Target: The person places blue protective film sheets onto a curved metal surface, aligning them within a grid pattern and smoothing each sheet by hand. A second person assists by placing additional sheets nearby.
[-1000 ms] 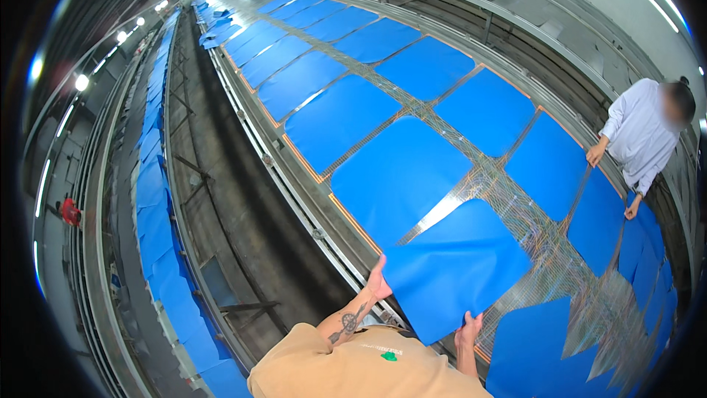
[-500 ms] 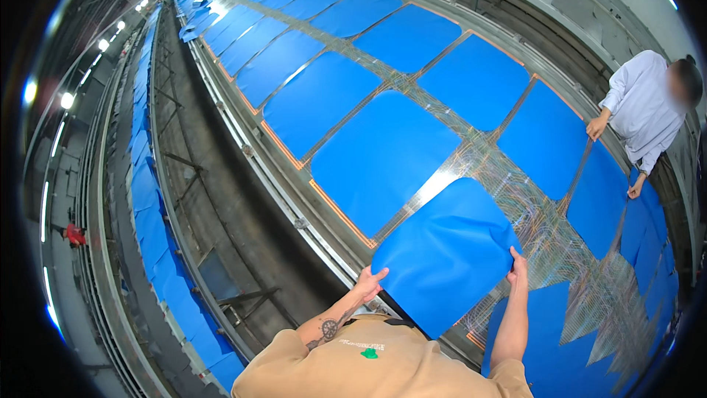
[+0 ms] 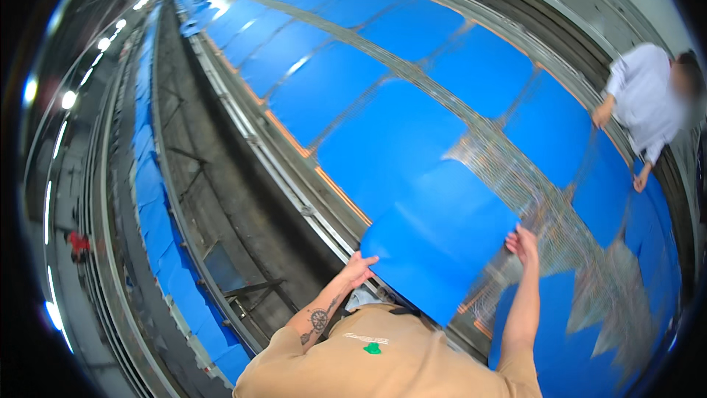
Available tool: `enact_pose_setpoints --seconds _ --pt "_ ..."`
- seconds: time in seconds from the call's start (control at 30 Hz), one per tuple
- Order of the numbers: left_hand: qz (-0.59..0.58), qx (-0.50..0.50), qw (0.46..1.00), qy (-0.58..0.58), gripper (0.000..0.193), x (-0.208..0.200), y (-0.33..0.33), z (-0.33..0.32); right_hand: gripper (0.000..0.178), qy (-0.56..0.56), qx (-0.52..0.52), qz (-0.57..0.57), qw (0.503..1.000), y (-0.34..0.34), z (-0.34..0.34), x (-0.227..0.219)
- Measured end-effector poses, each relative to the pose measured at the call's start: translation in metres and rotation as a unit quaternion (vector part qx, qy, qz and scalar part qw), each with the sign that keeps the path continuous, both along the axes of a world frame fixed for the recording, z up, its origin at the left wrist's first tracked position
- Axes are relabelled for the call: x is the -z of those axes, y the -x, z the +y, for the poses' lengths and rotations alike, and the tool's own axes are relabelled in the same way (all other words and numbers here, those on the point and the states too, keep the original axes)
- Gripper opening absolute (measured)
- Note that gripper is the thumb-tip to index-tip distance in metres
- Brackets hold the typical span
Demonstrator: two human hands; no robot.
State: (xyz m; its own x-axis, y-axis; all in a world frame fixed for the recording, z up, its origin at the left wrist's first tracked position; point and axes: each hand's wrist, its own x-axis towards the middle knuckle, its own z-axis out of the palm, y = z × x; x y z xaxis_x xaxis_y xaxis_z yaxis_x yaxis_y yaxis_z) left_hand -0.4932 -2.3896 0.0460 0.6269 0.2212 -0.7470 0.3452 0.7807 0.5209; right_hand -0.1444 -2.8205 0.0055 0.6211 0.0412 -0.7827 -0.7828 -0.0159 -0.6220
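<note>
I hold a blue sheet with rounded corners up in front of me by its two sides. My left hand pinches the left edge, thumb on top. On the opposite edge my right hand is closed, its fingers partly hidden by the sheet. The sheet's far part overlaps, in view, a similar blue sheet that lies flat on the long table. I cannot tell whether the two touch.
Rows of blue sheets cover the long table, with a marked strip between them. Across it, a person in a light shirt has both hands at a sheet's edge. Metal rails border the table on my left, beside a dark aisle.
The held sheet has moved slightly away from me and lies smoother, its creases mostly gone. My hands have spread a little apart and shifted forward with it.
</note>
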Motion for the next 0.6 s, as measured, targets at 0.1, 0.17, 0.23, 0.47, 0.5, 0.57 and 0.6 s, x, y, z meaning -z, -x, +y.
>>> enact_pose_setpoints --seconds 0.1,0.17,0.23,0.47,0.5,0.57,0.6 --pt "-0.037 0.02 0.999 0.027 0.043 0.004 0.006 -0.011 0.046 0.202 -0.125 -0.172 0.956 -0.014 0.023 0.018" --pt "-0.014 0.047 0.999 0.022 0.037 0.003 -0.011 -0.019 0.052 0.401 -0.195 -0.396 0.803 -0.021 -0.014 0.065" --pt "0.014 0.04 0.999 -0.03 0.03 0.014 0.013 -0.017 0.045 0.413 -0.167 -0.326 0.834 -0.004 0.036 0.038" --pt "0.052 0.093 0.978 -0.177 0.023 0.028 0.017 -0.012 0.021 0.322 -0.022 -0.42 0.848 0.023 0.028 -0.009" --pt "0.047 0.105 0.976 -0.187 0.023 0.021 0.017 -0.012 0.024 0.323 0.0 -0.401 0.857 0.025 0.026 -0.02" --pt "0.015 0.081 0.986 -0.146 0.024 0.014 0.016 -0.017 0.029 0.294 0.032 -0.427 0.854 0.019 0.01 -0.046" --pt "0.002 0.055 0.991 -0.12 0.024 0.004 0.01 -0.027 0.027 0.287 0.01 -0.428 0.857 0.011 -0.002 -0.062"
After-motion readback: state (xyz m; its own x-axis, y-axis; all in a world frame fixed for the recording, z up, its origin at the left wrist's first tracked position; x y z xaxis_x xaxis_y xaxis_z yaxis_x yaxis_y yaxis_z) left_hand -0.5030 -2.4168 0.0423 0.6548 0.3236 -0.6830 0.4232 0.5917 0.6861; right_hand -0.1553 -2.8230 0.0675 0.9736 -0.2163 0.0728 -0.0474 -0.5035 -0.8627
